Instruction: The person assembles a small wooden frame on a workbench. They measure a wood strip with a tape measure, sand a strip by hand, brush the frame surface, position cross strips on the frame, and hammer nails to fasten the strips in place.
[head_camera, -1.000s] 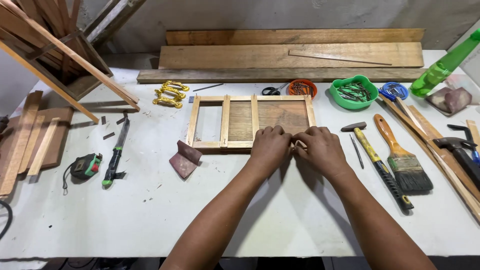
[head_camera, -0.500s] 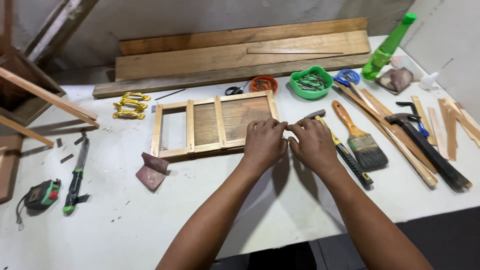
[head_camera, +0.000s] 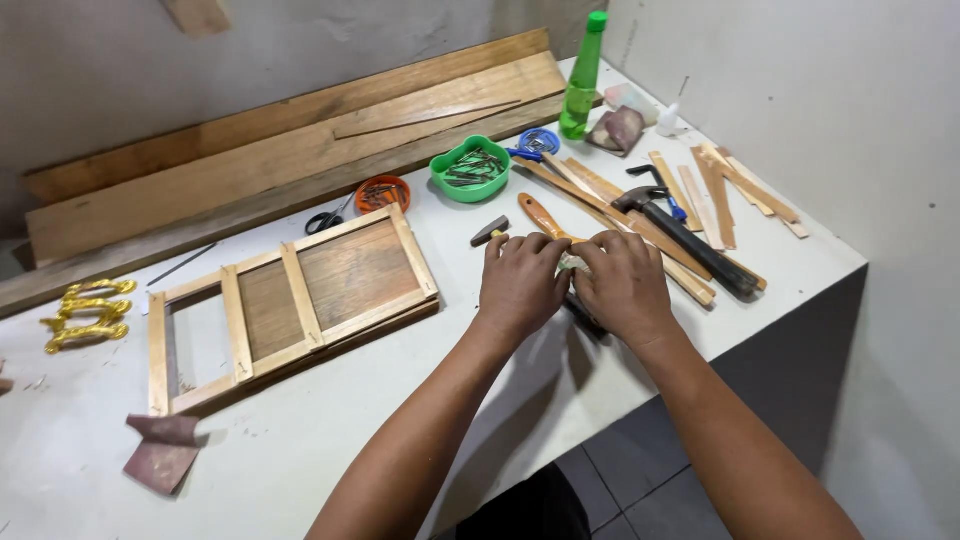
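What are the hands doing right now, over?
Left hand and right hand together, pinching something small, hidden. Orange-handled paintbrush under the fingers. Black-headed hammer close on the right.

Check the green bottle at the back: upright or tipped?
Upright. The green bottle stands on its base near the wall, cap on top, beside the green bowl.

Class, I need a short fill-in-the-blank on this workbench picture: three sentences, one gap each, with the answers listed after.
1. The left hand and the right hand rest side by side, partly covering a paintbrush with a ____ handle.
2. The nails lie in a heart-shaped bowl coloured ____.
3. The wooden frame lies flat on the white ____.

Missing words: orange; green; table
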